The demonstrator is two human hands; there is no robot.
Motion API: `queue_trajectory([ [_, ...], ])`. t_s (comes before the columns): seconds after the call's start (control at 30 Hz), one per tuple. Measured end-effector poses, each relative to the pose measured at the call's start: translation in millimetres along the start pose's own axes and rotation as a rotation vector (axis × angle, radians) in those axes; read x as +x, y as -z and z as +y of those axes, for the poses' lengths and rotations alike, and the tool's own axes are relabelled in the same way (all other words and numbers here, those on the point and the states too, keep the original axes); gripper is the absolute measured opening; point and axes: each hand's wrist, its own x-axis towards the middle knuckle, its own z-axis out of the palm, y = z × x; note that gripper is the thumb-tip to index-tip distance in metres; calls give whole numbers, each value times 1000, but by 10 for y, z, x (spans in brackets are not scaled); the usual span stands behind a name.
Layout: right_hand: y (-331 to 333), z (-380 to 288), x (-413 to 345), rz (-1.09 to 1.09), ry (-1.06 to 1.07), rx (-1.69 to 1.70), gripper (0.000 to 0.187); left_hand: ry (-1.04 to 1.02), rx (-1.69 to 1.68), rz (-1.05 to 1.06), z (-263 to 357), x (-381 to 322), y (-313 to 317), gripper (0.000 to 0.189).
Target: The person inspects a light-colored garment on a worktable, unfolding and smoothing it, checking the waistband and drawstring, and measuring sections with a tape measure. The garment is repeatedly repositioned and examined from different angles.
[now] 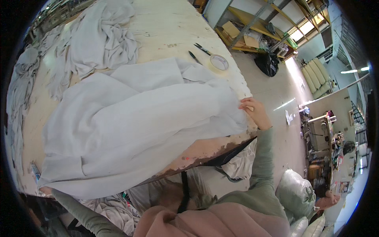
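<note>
A wide piece of light grey fabric (pixel 154 109) lies spread and loosely folded across the near part of a worn, pale table (pixel 165 26). At its right end is my right hand (pixel 257 114), fingertips pinched together at the fabric's edge. My left hand (pixel 46 191) is at the near left corner, mostly covered by the fabric, so its fingers are hidden. Just beyond the fabric lie a roll of tape (pixel 219 62), small scissors or snips (pixel 202 49) and a dark pen (pixel 194 57).
More crumpled grey fabric (pixel 100 41) covers the table's far left. Beside the left hand lies a small tube-like object (pixel 35 171). Shelving (pixel 251 20) stands past the right edge, with a black bag (pixel 267 64) on the floor. Stuffed white sacks (pixel 296 189) stand at right.
</note>
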Motion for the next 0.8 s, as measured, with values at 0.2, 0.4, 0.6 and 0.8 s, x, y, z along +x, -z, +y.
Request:
queue_trajectory([
  [0.2, -97, 300, -240, 231, -386, 155, 19, -18, 33, -13, -87, 30, 14, 45],
  [0.4, -317, 298, -191, 235, -425, 204, 28, -186, 4, 8, 363, -140, -125, 45],
  [0.6, -480, 210, -180, 218, -199, -123, 25, -416, -71, -863, 1916, -1514, -1004, 40],
  [0.8, -463, 29, -126, 373, -333, 223, 15, -609, 180, -1443, 2800, -3171, -1910, 32],
])
